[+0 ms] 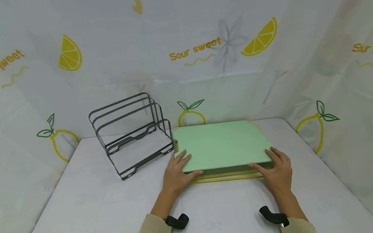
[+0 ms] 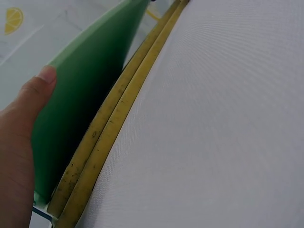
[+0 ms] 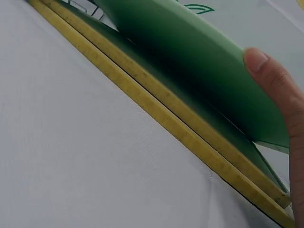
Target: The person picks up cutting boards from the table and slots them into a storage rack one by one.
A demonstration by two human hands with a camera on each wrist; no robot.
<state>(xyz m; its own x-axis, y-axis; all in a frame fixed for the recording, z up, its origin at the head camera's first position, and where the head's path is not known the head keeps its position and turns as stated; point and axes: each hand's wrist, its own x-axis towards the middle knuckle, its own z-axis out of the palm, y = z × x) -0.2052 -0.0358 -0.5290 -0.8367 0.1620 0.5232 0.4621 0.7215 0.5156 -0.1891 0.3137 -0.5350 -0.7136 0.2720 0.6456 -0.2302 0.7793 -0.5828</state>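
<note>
With both the left hand [image 1: 177, 170] and right hand [image 1: 277, 168] gripping the pale green plastic cutting board's [image 1: 219, 145] near corners at frame centre, I'd judge an even lift clears the yellow boards [image 1: 225, 177] underneath, keeping the grey wire rack [image 1: 130, 133] undisturbed.

Head view looks down; wrist views (close) share the green board [image 1: 219, 145].

Both forearms in from bottom edge of head view, beige sleeves, black wrist mounts. Left hand [image 1: 177, 172] lower centre, fingers spread flat on top, thumb tucked under front edge. Right hand [image 1: 276, 169] lower right of centre, same pinching grip, thumb underneath.
</note>
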